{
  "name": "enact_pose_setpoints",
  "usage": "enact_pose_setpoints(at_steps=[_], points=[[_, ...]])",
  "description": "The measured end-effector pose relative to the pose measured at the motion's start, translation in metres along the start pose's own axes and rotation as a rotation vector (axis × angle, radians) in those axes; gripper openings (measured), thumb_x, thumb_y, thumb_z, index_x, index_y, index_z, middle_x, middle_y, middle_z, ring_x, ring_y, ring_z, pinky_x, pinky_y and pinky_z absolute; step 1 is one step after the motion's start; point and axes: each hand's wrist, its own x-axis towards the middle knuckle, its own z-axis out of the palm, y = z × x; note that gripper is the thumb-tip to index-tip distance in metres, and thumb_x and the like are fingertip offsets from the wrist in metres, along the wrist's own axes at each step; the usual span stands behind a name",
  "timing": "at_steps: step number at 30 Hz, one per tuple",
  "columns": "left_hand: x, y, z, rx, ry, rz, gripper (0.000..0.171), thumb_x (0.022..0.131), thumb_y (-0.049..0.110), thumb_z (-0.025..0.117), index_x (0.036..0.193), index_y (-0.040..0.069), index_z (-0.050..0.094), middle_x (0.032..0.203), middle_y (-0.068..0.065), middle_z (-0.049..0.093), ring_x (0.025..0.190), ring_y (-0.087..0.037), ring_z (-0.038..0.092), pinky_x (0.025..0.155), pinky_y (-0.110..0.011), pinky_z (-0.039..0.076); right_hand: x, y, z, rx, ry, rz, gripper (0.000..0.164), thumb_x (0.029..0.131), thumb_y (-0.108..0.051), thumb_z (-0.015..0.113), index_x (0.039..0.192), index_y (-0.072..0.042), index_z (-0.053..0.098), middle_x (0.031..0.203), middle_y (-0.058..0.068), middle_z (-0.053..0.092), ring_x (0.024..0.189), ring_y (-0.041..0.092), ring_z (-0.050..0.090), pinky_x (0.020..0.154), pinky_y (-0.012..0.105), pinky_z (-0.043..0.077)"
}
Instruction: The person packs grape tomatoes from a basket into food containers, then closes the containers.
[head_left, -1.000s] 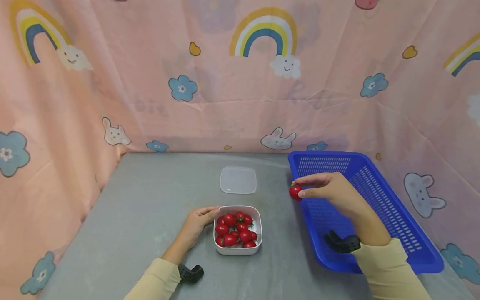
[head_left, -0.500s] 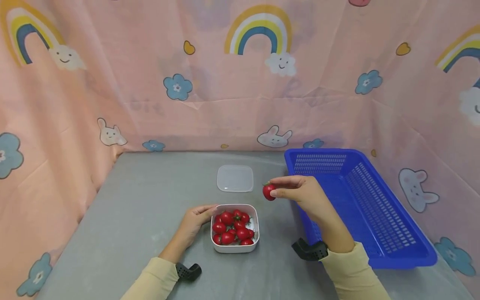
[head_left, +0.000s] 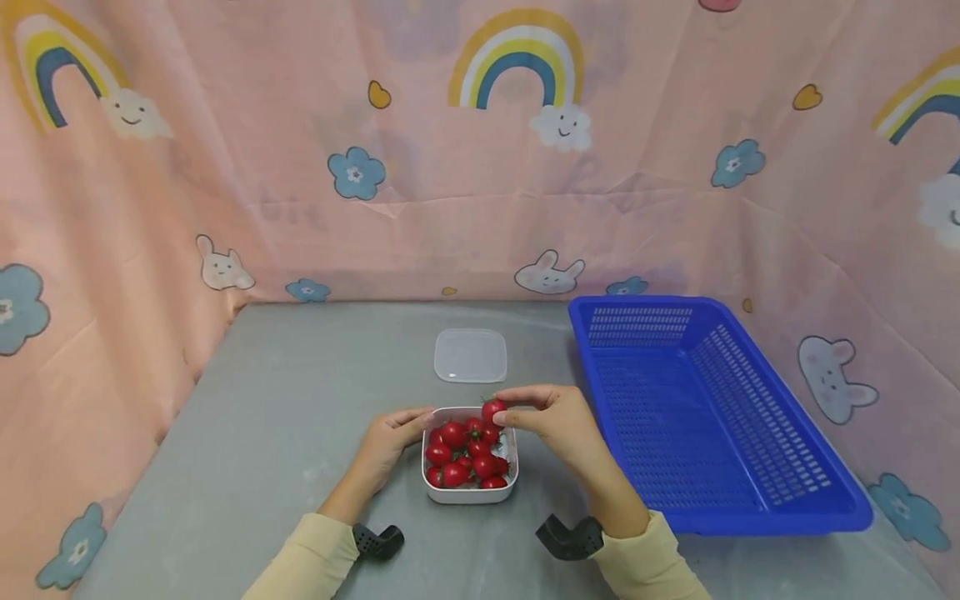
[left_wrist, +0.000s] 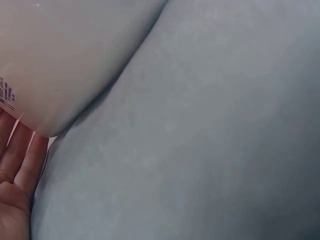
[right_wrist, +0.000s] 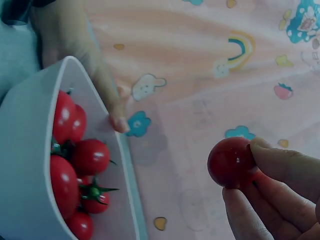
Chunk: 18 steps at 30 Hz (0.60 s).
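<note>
In the head view a small white square box [head_left: 471, 497] stands on the grey table, holding several red cherry tomatoes [head_left: 454, 475] with green stems. My left hand [head_left: 386, 446] holds the box at its left side, thumb at the rim. The left wrist view shows the fingers [left_wrist: 31, 157] against the box's outer wall [left_wrist: 65, 60]. Between thumb and fingers of my right hand [head_left: 558, 423] is a single cherry tomato [head_left: 492, 411], over the box's back right corner. The right wrist view shows this tomato [right_wrist: 231, 162] pinched beside the box.
A blue perforated plastic basket [head_left: 720, 521] stands to the right, beyond my right hand. Behind the box lies a translucent lid [head_left: 470, 356] flat on the table [head_left: 300, 400]. A pink patterned cloth [head_left: 420, 233] hangs at the back and sides.
My right hand has carried the pinched cherry tomato left from the blue basket's edge to the box's back right corner. The left hand keeps its place at the box.
</note>
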Motion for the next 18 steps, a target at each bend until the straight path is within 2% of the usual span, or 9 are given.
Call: enact_pose_setpoints(at_steps=[4, 9, 14, 18], points=[[0.000, -0.001, 0.002, 0.005, 0.005, 0.005, 0.034, 0.093, 0.011, 0.066, 0.118, -0.012, 0.066, 0.103, 0.004, 0.075, 0.092, -0.001, 0.067, 0.084, -0.019, 0.054, 0.001, 0.009, 0.011, -0.013, -0.019, -0.006, 0.026, 0.078, -0.015, 0.083, 0.102, -0.006, 0.079, 0.102, 0.007, 0.078, 0.112, 0.021, 0.064, 0.100, 0.045, 0.048], [0.002, 0.000, 0.003, 0.006, -0.007, 0.007, 0.034, 0.094, 0.011, 0.066, 0.119, -0.012, 0.065, 0.100, 0.008, 0.075, 0.093, 0.000, 0.066, 0.084, -0.019, 0.053, 0.006, 0.017, 0.023, -0.023, -0.068, -0.012, 0.024, 0.077, -0.014, 0.083, 0.099, -0.006, 0.079, 0.100, 0.009, 0.077, 0.097, 0.017, 0.066, 0.086, 0.033, 0.052], [0.003, -0.002, 0.003, 0.001, -0.008, 0.013, 0.034, 0.093, 0.011, 0.067, 0.118, -0.012, 0.066, 0.101, 0.005, 0.076, 0.092, -0.001, 0.067, 0.084, -0.019, 0.054, 0.009, 0.026, 0.032, -0.051, -0.116, -0.004, 0.025, 0.077, -0.014, 0.084, 0.100, -0.006, 0.079, 0.103, 0.011, 0.077, 0.093, 0.016, 0.068, 0.082, 0.032, 0.057], [0.000, -0.005, 0.002, 0.025, 0.001, 0.025, 0.033, 0.093, 0.012, 0.067, 0.117, -0.010, 0.068, 0.104, 0.002, 0.076, 0.093, -0.001, 0.067, 0.084, -0.020, 0.054, 0.010, 0.032, 0.039, -0.103, -0.163, -0.006, 0.027, 0.076, -0.017, 0.086, 0.100, -0.006, 0.079, 0.103, 0.010, 0.076, 0.089, 0.014, 0.064, 0.075, 0.030, 0.057]])
